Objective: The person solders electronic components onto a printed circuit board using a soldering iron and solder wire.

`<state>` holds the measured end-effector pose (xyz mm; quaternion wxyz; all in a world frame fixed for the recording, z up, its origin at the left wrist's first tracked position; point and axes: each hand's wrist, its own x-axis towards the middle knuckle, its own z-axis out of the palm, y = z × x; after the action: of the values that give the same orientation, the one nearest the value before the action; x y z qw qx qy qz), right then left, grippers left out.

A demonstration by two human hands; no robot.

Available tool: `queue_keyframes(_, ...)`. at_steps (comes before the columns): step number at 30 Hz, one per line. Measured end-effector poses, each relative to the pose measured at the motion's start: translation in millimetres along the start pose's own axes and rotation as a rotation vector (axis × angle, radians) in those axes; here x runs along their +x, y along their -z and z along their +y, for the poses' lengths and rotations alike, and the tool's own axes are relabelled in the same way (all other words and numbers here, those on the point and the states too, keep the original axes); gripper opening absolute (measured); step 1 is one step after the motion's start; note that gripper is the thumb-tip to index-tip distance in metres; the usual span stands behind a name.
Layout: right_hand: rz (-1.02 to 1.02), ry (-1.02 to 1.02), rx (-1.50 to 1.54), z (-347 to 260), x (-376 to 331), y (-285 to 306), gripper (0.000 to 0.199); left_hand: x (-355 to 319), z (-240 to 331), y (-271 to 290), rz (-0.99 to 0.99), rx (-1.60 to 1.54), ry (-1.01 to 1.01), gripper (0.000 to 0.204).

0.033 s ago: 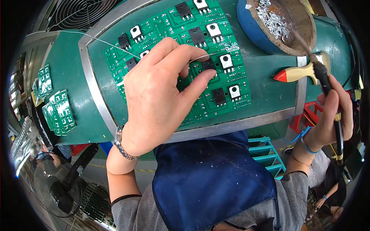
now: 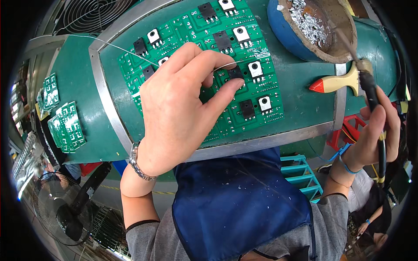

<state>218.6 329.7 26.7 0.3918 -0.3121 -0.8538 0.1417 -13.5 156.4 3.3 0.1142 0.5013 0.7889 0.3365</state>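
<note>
A green circuit board (image 2: 200,29) lies on the bench, carrying black and white-faced transistors. My left hand (image 2: 174,104) is over it, thumb and index finger closed on opposite edges of a black transistor (image 2: 235,73). A thin solder wire (image 2: 117,47) runs from the left into this hand and comes out past the index finger. How the wire is gripped inside the hand is hidden. At the right, my right hand (image 2: 379,130) is closed round a soldering iron (image 2: 368,89). The iron's metal shaft points up over a blue-sided bowl (image 2: 283,39) holding silvery solder scraps (image 2: 307,24).
A brush (image 2: 333,83) with a cream, red-tipped handle lies below the bowl, partly behind the iron. Metal strips (image 2: 261,138) edge the bench. Smaller green boards (image 2: 69,128) are stacked at left. A fan (image 2: 61,209) stands lower left; a teal crate (image 2: 300,174) is below the bench.
The soldering iron and my right hand have shifted slightly down and to the right. My left hand, the wire and the board have stayed put.
</note>
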Motion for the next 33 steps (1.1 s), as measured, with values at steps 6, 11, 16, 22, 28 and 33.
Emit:
queue_keyframes(6, 0.029, -0.095, -0.001, -3.5, 0.7, 2.5, 0.020, -0.3, 1.3, -0.1, 0.009, 0.008, -0.003, 0.024)
queue_keyframes(11, -0.170, 0.020, -0.023, 1.5, 5.0, 14.2, 0.020, -0.5, 0.9, 0.5, 0.013, 0.011, -0.012, 0.024)
queue_keyframes(16, -0.076, -0.030, 0.015, -0.8, 4.1, 18.1, 0.022, -0.1, 2.0, 1.4, 0.003, 0.023, 0.001, 0.026)
queue_keyframes(22, -0.230, 0.028, -0.014, -1.2, 9.7, 25.5, 0.022, -1.6, -0.7, 2.5, 0.028, -0.009, -0.018, 0.028)
queue_keyframes(28, -0.332, 0.183, 0.217, 5.7, 12.1, 41.5, 0.036, -12.5, -4.1, 14.2, 0.039, -0.237, 0.023, 0.022)
queue_keyframes(33, -0.707, 0.522, 0.468, -3.2, 34.6, 19.1, 0.036, -23.6, 7.8, 19.7, 0.018, -0.122, 0.081, 0.014)
